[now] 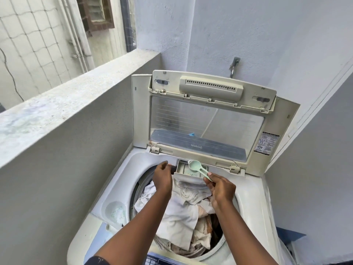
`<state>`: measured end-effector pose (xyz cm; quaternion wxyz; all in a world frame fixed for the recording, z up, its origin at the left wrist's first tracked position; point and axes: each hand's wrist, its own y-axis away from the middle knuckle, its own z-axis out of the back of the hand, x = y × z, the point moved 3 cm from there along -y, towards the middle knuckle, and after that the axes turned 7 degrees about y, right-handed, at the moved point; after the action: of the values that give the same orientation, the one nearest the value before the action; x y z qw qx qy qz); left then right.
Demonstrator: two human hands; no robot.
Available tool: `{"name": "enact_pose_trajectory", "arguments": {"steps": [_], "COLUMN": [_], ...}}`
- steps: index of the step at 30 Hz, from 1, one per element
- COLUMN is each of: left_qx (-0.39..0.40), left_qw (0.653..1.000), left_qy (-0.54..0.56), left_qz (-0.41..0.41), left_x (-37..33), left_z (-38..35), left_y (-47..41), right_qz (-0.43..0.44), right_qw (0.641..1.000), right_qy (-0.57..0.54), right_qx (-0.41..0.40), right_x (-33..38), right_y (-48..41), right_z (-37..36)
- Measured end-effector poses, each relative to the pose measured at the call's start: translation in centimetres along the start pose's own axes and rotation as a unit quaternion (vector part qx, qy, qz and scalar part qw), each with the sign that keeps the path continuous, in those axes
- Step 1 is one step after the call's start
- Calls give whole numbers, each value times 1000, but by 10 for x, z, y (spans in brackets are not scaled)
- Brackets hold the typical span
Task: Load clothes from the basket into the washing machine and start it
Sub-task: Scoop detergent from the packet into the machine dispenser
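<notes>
A top-loading washing machine [254, 192] stands open with its lid [210, 119] raised against the wall. White and beige clothes [183, 213] fill the drum. At the back rim a small detergent drawer [186, 169] is pulled out. My right hand [219, 188] pinches the handle of a pale green scoop [194, 166], whose bowl hovers tilted over the drawer. My left hand [162, 175] reaches to the drawer's left side, fingers loosely curled at the rim; whether it holds the drawer cannot be told.
A low concrete parapet [63, 104] runs along the left, close to the machine. White walls close in behind and on the right. A tap [234, 66] juts from the wall above the lid. The control panel [152, 262] lies at the near edge. White powder sits in a recess [116, 212].
</notes>
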<state>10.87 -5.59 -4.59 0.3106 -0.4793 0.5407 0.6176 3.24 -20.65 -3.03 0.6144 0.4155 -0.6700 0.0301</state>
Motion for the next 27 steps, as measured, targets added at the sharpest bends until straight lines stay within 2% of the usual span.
{"name": "enact_pose_trajectory", "arguments": {"steps": [5,9,13,20,22,25,27], "left_qx": [-40,-95,-163,-289,-331,-376,-399], "left_qw": [994,976,955,891,850,737,676], "left_qy": [-5,-10,-9,-39,-81,-195,-249], "left_qz": [-103,-196,-248,-348,-401,-527,-567], "left_x": [-34,-64,-84,-117,-128,-146,-159], "left_z": [36,81,135,247,278,319,348], "left_y": [33,63,96,163,185,217,240], "right_qz": [8,29,35,14,-5,-32,-43], "right_qw": [998,992,981,945,929,902,889], "right_qy": [-22,-10,16,30,39,58,63], "right_qx": [65,125,191,325,367,428,452], "right_x": [16,24,24,9,2,-5,-7], "right_y": [50,92,140,244,277,328,363], "right_z": [-15,-35,-56,-97,-108,-122,-130]}}
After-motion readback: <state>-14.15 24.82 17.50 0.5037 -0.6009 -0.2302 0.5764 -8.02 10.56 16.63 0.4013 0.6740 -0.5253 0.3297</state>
